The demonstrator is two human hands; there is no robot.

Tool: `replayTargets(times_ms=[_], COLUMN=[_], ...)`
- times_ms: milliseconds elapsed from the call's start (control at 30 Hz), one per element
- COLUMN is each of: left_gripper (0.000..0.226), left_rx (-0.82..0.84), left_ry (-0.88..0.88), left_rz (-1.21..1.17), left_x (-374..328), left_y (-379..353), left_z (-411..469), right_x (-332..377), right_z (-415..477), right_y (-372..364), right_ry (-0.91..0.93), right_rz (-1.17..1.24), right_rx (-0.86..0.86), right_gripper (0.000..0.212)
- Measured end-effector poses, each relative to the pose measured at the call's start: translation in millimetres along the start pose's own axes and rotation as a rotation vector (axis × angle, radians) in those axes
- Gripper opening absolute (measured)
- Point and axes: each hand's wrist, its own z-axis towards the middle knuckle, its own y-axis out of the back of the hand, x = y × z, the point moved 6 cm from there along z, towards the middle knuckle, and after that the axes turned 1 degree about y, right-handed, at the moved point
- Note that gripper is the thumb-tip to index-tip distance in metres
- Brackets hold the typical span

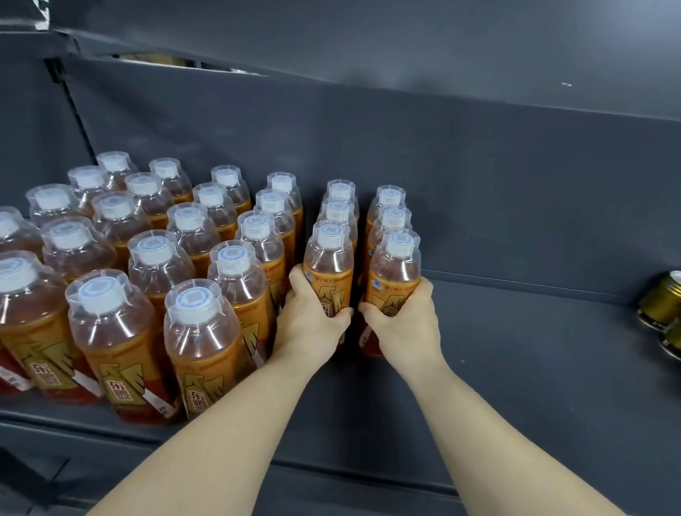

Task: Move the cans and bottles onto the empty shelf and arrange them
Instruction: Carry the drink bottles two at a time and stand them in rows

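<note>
Several orange drink bottles with white caps stand in rows on the dark grey shelf (524, 371), filling its left half. My left hand (310, 316) grips the front bottle (328, 257) of one row. My right hand (405, 322) grips the front bottle (395, 265) of the neighbouring row to its right. Both held bottles stand upright, with two more bottles lined up behind each. Gold cans (670, 301) stand at the shelf's far right edge, partly cut off by the frame.
The shelf's back wall (497, 188) rises behind the rows, and the shelf above (346, 36) overhangs. Bare shelf surface lies between the right-hand row and the gold cans. The shelf's front lip (356, 476) runs under my forearms.
</note>
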Motion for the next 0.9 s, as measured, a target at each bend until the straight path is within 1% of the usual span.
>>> replayTargets(times_ms=[367,600,733,800,900], left_gripper=[0.088,0.090,0.092,0.092,0.094], left_rx=[-0.011,-0.003,0.024,0.037,0.037], left_ry=[-0.031,-0.017,0.010,0.022,0.048], left_rz=[-0.033,-0.034,-0.053,-0.056,-0.071], left_x=[5.7,6.9,6.7,7.0,6.0], left_y=[-1.5,-3.6,-3.5,-2.9,-1.0], left_z=[-1.3,-1.7,0.6,1.6,0.0], right_x=[-5.8,-5.2,-4.5,-3.0,-3.5], right_z=[-0.7,-1.5,-1.4,-2.5,-6.5], right_y=[-2.0,-3.7,-3.9,-3.0,-0.6], right_ry=[0.001,-0.012,-0.034,-0.041,-0.065], right_rz=[-0.005,0.010,0.021,0.033,0.047], right_rx=[-0.008,-0.006,0.005,0.030,0.083], right_gripper=[0.071,0.074,0.072,0.075,0.087])
